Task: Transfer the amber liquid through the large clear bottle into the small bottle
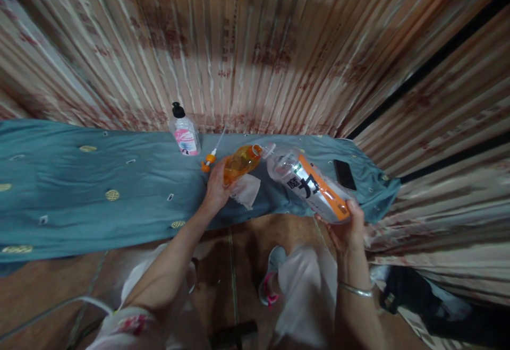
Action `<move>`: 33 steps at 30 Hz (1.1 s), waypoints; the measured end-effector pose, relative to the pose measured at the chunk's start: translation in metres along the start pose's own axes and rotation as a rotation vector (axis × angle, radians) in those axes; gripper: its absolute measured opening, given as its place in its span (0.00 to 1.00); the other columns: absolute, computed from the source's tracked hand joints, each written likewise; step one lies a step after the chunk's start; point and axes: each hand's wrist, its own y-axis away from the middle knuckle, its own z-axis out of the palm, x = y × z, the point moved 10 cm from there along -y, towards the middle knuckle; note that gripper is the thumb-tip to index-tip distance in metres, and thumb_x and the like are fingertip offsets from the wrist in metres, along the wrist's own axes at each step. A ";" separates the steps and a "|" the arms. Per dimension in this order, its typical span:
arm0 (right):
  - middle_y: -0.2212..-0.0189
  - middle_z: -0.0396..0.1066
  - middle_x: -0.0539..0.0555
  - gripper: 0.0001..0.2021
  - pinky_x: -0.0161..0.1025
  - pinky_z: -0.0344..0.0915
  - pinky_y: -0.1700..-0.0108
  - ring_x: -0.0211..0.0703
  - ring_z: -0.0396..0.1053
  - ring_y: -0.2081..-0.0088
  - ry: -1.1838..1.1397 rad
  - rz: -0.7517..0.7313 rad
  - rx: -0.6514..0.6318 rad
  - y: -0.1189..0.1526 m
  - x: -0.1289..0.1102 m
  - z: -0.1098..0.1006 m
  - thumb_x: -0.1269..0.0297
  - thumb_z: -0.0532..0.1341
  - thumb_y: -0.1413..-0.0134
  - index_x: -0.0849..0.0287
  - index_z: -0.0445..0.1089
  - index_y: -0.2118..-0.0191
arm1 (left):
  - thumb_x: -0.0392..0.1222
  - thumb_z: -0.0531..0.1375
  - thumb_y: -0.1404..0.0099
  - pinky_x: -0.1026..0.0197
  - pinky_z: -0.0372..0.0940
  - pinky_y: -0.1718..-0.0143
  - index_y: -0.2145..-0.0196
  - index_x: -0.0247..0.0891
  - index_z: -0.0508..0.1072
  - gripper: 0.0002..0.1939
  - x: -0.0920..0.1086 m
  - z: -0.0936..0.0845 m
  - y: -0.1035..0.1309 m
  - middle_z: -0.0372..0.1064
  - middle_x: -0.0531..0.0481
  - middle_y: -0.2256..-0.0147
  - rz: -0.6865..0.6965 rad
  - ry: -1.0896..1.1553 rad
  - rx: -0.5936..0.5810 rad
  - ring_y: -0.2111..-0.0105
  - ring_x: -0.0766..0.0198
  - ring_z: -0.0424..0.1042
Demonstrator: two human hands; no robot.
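Note:
My left hand is closed round a bottle of orange liquid, tilted with its mouth up to the right. In my right hand is a large clear plastic bottle with an orange and silver label, gripped near its base and tipped to the left. The two bottle mouths meet or nearly meet; whether they touch I cannot tell. A white tissue hangs below the orange bottle, near my left hand. Just left of that hand lies an orange pump top with a thin tube.
Behind my left hand stands a clear pump bottle with a black top and pink label. A dark phone lies at the right on the teal cloth. Pleated curtains rise along the back and right side.

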 end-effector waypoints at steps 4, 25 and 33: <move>0.65 0.79 0.55 0.23 0.46 0.77 0.68 0.54 0.78 0.60 0.035 -0.023 -0.008 -0.008 -0.004 0.006 0.45 0.68 0.58 0.55 0.76 0.59 | 0.42 0.65 0.39 0.41 0.59 0.32 0.33 0.39 0.55 0.40 -0.003 -0.001 0.001 0.63 0.36 0.35 -0.018 0.027 0.005 0.34 0.47 0.64; 0.62 0.79 0.57 0.29 0.45 0.76 0.72 0.52 0.79 0.65 0.068 0.025 -0.056 -0.016 0.001 0.016 0.36 0.67 0.57 0.55 0.77 0.56 | 0.47 0.66 0.37 0.42 0.59 0.32 0.30 0.39 0.50 0.44 -0.001 -0.007 0.003 0.62 0.35 0.35 -0.056 0.040 0.021 0.34 0.46 0.63; 0.63 0.80 0.54 0.28 0.48 0.77 0.68 0.54 0.79 0.62 0.068 0.016 -0.082 -0.008 -0.004 0.011 0.44 0.73 0.64 0.52 0.77 0.56 | 0.39 0.64 0.39 0.41 0.57 0.31 0.31 0.39 0.51 0.43 0.002 -0.007 0.004 0.61 0.36 0.34 -0.055 0.021 -0.015 0.33 0.47 0.61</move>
